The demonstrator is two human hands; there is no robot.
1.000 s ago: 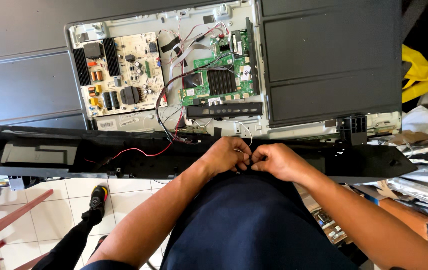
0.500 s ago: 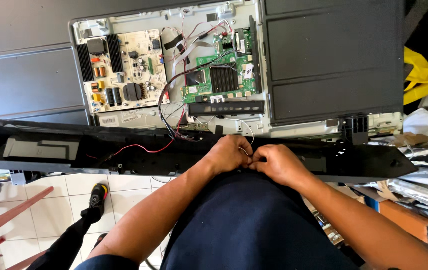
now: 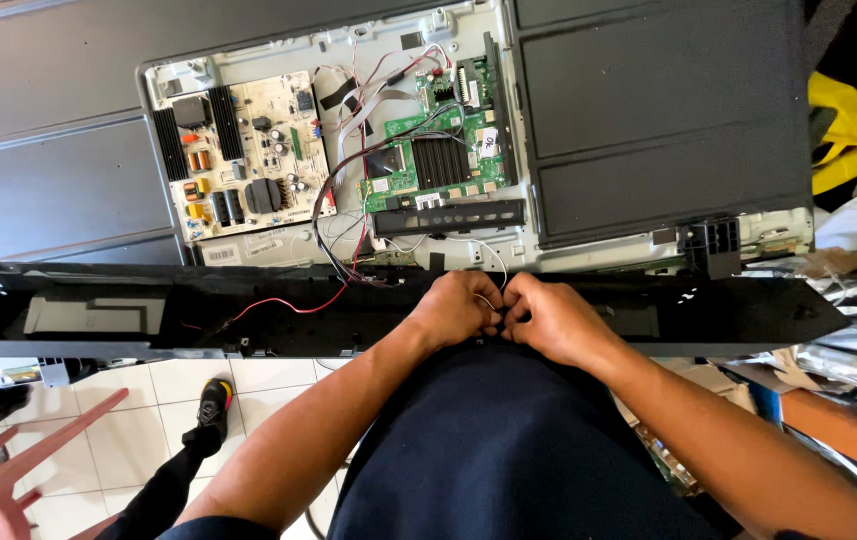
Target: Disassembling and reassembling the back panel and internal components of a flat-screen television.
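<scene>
Black panel edge (image 3: 248, 310), left hand (image 3: 458, 310), right hand (image 3: 548, 318) pinching thin wire (image 3: 493, 270)

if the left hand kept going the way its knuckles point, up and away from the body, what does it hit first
Probably the thin white wire just beyond the left hand, then the black metal bracket under the green circuit board; depth is unclear.

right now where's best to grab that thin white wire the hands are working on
Probably pinch the thin white wire low on its free loop, just above where both hands meet, coming from the near side. Farther up it runs toward the green board among other leads, so there is less room there.
</scene>
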